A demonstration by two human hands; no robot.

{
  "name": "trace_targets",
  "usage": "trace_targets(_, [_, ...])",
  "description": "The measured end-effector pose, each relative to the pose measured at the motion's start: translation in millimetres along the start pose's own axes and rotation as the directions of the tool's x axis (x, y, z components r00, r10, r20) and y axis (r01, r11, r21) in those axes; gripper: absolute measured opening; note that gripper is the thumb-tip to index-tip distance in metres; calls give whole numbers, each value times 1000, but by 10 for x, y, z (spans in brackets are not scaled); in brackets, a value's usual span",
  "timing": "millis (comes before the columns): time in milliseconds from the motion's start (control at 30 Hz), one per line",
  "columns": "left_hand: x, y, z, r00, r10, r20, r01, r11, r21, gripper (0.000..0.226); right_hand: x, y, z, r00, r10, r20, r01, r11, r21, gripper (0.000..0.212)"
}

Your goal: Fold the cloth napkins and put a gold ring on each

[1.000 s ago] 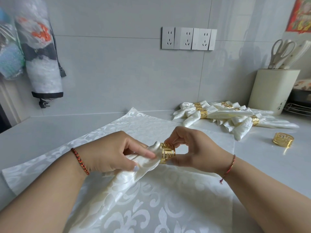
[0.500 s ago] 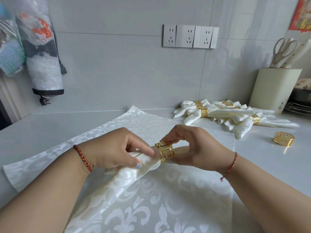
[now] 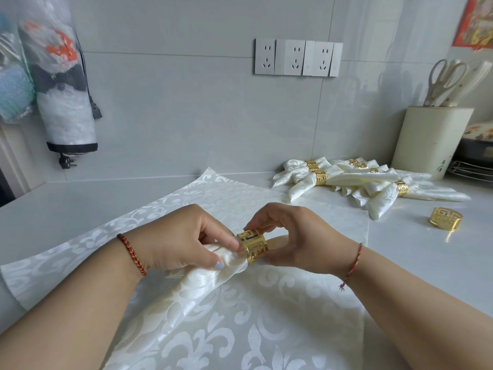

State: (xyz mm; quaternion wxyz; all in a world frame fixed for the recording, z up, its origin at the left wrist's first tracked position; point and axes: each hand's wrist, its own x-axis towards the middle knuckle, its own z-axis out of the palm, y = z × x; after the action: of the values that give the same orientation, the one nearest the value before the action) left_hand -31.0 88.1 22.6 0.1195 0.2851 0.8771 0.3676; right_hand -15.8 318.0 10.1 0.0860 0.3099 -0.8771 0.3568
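Observation:
A cream damask napkin (image 3: 202,287), gathered into a narrow roll, runs from the lower left up to the middle of the counter. My left hand (image 3: 186,239) pinches its bunched tip between thumb and fingers. My right hand (image 3: 296,239) holds a gold cut-out ring (image 3: 252,245) by its rim, and the napkin's tip sits inside the ring. A flat napkin (image 3: 240,201) lies spread underneath. Several ringed napkins (image 3: 346,180) lie in a pile at the back right. One loose gold ring (image 3: 446,218) rests on the counter to the right.
A cream utensil holder (image 3: 432,141) with scissors stands at the back right, beside a wire rack (image 3: 472,169). Wall sockets (image 3: 297,57) sit on the tiled wall. A hanging bag holder (image 3: 64,84) is at the left. The white counter (image 3: 66,201) stretches left.
The gold ring has slid a little to the left over the napkin's tip, and both hands have shifted slightly left with it.

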Motion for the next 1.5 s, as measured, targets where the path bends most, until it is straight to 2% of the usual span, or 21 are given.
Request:
trace_targets(167, [2, 2, 1, 1000, -4, -16, 4, 1000, 2, 37, 10, 26, 40, 999, 31, 6, -32, 997, 67, 58])
trace_targets(267, [13, -11, -4, 999, 15, -38, -15, 1000, -13, 38, 29, 52, 39, 998, 53, 18, -55, 987, 148, 59])
trace_targets(333, [9, -15, -17, 997, 23, -78, -26, 998, -49, 35, 43, 68, -12, 996, 86, -1, -83, 957, 279, 44])
trace_targets(400, [6, -12, -21, 994, 29, -110, -37, 996, -78, 31, 53, 81, -58, 984, 171, -49, -146, 932, 333, 19])
trace_targets(467, [-9, 1, -16, 991, 42, -129, -57, 992, -116, 27, 70, 96, -43, 964, 249, -93, -217, 939, 268, 6])
trace_targets(600, [1, -10, -3, 987, 42, -157, -61, 991, -119, 13, 89, 105, 63, 939, 342, -28, -326, 916, 236, 15])
trace_targets(667, [17, -56, -2, 986, 31, -162, -54, 989, -137, 15, 95, 112, 87, 933, 359, -29, -344, 912, 222, 17])
trace_targets(833, [46, -119, -11, 991, 2, -134, -31, 977, -212, 31, 141, 100, 142, 946, 318, -66, -312, 947, 80, 17])
trace_targets(1033, [97, -27, 79, 989, -95, -118, 50, 941, -336, 63, 170, 73, 197, 958, 271, -94, -269, 963, 28, 20])
trace_targets(1167, [151, 22, 189, 990, -70, -120, 43, 976, -212, 55, 165, 46, 217, 963, 254, -89, -252, 967, 27, 20])
trace_targets(1367, [115, -38, 99, 987, -70, -146, 37, 974, -223, 53, 176, 64, 168, 938, 315, -142, -300, 947, 118, 22])
trace_targets(1500, [82, -103, 52, 986, -84, -145, 47, 969, -242, 51, 162, 95, 98, 921, 345, -183, -334, 939, 87, 24])
